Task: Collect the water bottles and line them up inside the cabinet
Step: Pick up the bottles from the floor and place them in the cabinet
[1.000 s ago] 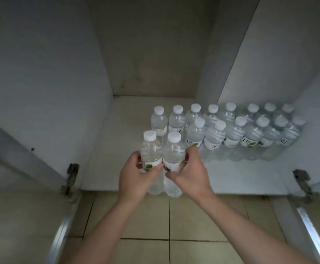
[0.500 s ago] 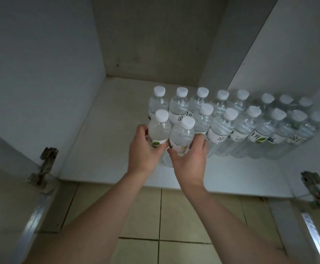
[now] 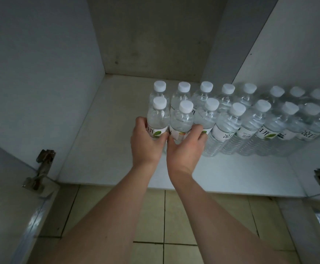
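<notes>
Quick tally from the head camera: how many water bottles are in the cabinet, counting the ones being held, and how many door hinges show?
Water bottles: 16, including one gripped in the left hand and one in the right hand
Door hinges: 2
Total: 18

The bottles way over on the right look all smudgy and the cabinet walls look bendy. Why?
Head view: the far-right bottles sit at the wide-angle lens's edge, dim and smeared; the two bottles gripped by the left hand and right hand are sharp; the cabinet walls flare outward from lens distortion; lighting is dull, without glare.
</notes>
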